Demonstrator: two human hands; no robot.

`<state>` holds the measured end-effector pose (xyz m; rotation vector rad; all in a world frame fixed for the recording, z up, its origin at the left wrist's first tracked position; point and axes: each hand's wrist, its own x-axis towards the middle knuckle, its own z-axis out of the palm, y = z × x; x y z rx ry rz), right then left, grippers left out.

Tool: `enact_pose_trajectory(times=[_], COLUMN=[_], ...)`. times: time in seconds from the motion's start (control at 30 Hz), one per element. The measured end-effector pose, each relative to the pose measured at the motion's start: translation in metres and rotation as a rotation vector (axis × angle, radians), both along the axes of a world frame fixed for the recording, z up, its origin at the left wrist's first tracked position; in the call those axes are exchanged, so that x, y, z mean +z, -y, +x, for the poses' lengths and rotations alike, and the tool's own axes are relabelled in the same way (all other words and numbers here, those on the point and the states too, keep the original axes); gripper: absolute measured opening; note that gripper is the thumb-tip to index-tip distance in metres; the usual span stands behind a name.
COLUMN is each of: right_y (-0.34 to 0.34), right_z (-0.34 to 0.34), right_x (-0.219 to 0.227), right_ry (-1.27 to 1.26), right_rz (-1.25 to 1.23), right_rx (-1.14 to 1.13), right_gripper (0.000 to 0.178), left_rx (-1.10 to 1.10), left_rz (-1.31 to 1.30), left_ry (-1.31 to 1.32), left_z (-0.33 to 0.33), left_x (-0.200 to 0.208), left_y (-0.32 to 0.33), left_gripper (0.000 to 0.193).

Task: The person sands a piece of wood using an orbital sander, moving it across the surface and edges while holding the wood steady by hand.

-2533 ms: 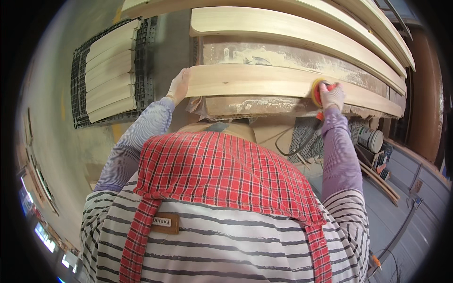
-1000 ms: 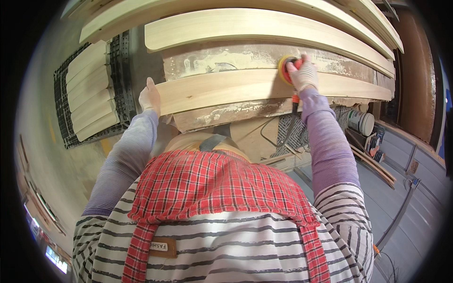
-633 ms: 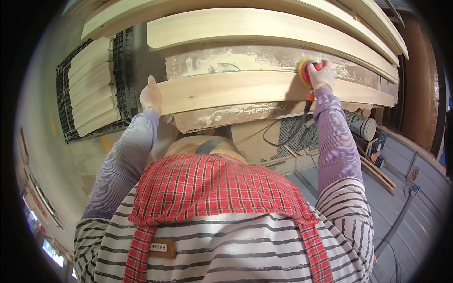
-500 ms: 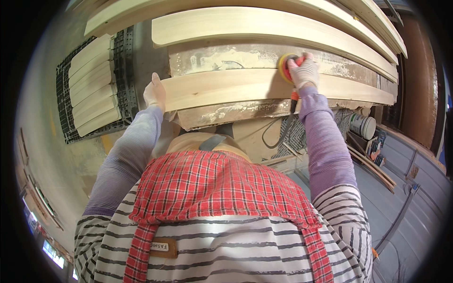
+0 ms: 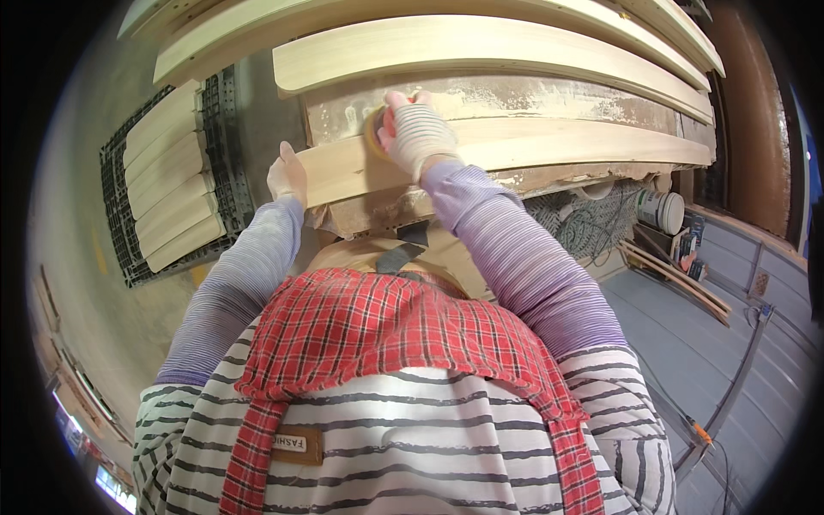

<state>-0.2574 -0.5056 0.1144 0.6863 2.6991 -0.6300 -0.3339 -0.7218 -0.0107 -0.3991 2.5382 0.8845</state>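
A long pale wooden board (image 5: 549,146) lies across a dusty workbench (image 5: 532,93) in front of me. My left hand (image 5: 287,174), in a white glove, rests flat on the board's left end. My right hand (image 5: 415,130), also gloved, presses an orange sanding pad (image 5: 374,136) onto the board close to that left end. Most of the pad is hidden under my fingers. Both purple sleeves reach up from the lower edge, over a red checked apron.
More long boards (image 5: 481,43) lie stacked beyond the bench. Several short boards (image 5: 167,184) sit on a black grid pallet (image 5: 219,112) at the left. A white tub (image 5: 663,210), cables and thin wooden strips (image 5: 674,270) lie at the right.
My right hand has slid the sanding pad leftward along the board, from near its right part to close beside my left hand. My left hand stays on the board's end.
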Motion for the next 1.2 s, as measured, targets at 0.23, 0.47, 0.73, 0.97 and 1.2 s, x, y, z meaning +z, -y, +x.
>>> enact_pose_trajectory(times=[0.23,0.47,0.73,0.97,1.2], right_y=[-0.136,-0.278,-0.398,-0.324,-0.137], right_z=[0.049,0.104,0.147,0.109,0.047], right_x=[-0.012,-0.019,-0.042,-0.029,-0.009], right_ry=[-0.119,-0.017,-0.051,-0.032,-0.075], right_rz=[0.125,0.319,0.444,0.383,0.166], right_rx=[-0.267,-0.535,-0.690,-0.637,-0.338], right_gripper=[0.057,0.060,0.066,0.065,0.056], left_rx=[-0.007,-0.002,0.026,0.048,0.032], left_rz=[-0.033,-0.150,-0.148,-0.124,-0.014], left_ry=[0.010,-0.032,-0.068,-0.042,0.012], left_z=[-0.004,-0.003,-0.005,-0.006,-0.005], left_x=[-0.016,-0.027,-0.029,-0.024,-0.019], left_y=[0.008,0.012,0.016,0.007,0.004], left_gripper=[0.072,0.073,0.069,0.072,0.072])
